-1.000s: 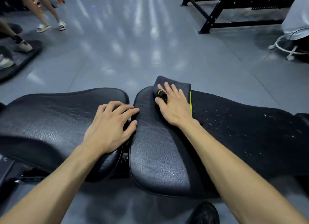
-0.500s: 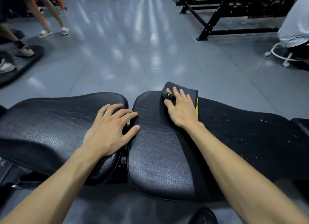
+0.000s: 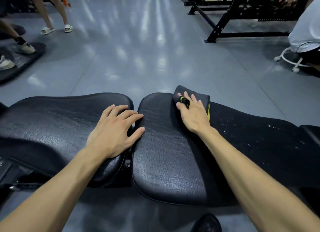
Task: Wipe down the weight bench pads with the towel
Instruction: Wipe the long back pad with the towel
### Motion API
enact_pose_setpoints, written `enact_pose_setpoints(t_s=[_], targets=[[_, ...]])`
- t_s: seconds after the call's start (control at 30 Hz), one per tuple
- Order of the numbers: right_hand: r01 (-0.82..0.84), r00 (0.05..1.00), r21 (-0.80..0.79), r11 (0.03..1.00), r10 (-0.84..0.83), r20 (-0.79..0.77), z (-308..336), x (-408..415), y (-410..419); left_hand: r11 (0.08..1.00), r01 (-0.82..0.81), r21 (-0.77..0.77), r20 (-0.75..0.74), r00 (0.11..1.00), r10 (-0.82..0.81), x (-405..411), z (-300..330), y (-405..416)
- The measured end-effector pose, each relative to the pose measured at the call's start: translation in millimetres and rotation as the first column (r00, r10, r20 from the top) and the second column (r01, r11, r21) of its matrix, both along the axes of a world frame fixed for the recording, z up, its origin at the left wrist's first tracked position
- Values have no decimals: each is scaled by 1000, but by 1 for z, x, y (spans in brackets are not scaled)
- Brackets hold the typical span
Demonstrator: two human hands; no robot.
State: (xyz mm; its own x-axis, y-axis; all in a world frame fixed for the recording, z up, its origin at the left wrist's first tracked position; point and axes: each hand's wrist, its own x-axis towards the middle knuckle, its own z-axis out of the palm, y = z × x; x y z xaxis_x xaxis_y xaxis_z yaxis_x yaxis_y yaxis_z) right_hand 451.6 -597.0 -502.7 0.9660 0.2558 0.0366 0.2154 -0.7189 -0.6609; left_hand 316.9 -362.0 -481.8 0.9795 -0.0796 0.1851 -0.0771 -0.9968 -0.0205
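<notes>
Towel, dark with a yellow-green edge along its right side, lies folded on the far edge of the right-hand bench pad, and part of it juts past the pad's rim toward the floor. The right hand lies flat on top of it with the fingers straight and slightly spread, pressing the cloth onto the pad; a small black and yellow piece shows between the thumb and forefinger, too small to identify. The left hand rests palm down on the near right end of the left-hand bench pad, fingers extended and fanned, holding nothing. Its fingertips reach across the narrow gap between the two pads and the thumb touches the edge of the right pad. Both pads are black with a cracked, shiny skin. To the right of the towel the right pad looks duller and is dotted with pale specks.

A black shoe shows at the bottom edge below the right pad. On the grey glossy floor beyond, a black steel rack stands at upper right, with a white wheeled stool beside it on which a person in a white shirt sits. At upper left stand someone's legs in white slippers, with a dark mat nearer on which other shoes rest.
</notes>
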Motion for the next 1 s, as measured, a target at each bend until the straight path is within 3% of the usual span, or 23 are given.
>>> enact_pose_setpoints(t_s=[0.07, 0.17, 0.27, 0.37, 0.5, 0.57, 0.67, 0.77, 0.87, 1.0], targets=[[-154, 984, 7, 988, 153, 94, -6, -37, -7, 1000, 0, 0, -5, 1000, 0, 0, -1, 0], [-452, 872, -28, 892, 448, 197, -11, -123, -36, 1000, -3, 0, -4, 1000, 3, 1, -1, 1], [-572, 814, 49, 819, 559, 158, -5, -142, -59, 1000, -4, 3, 4, 1000, 3, 0, -2, 1], [-398, 916, 122, 909, 388, 101, -5, -83, -45, 1000, 2, -1, 9, 1000, -2, 1, -1, 1], [-159, 984, -34, 987, 161, 72, -15, -42, -14, 1000, -1, -1, 17, 1000, 1, 0, -3, 1], [-209, 969, -55, 976, 214, 120, -13, -80, -11, 1000, 2, 5, 20, 1000, -3, 1, -3, 1], [-429, 874, -59, 901, 431, 226, -7, -165, -36, 1000, -1, 17, 25, 1000, 1, 1, -2, 1], [-543, 826, -10, 840, 537, 173, -5, -198, -72, 1000, -2, 21, 30, 1000, 1, -1, -2, 1], [-420, 907, 179, 890, 417, 58, -7, -170, -94, 1000, 7, 26, 34, 999, -8, -2, 0, -1], [-137, 990, 87, 987, 135, 33, -15, -145, -93, 999, 10, 34, 25, 1000, -11, -1, 0, -1]])
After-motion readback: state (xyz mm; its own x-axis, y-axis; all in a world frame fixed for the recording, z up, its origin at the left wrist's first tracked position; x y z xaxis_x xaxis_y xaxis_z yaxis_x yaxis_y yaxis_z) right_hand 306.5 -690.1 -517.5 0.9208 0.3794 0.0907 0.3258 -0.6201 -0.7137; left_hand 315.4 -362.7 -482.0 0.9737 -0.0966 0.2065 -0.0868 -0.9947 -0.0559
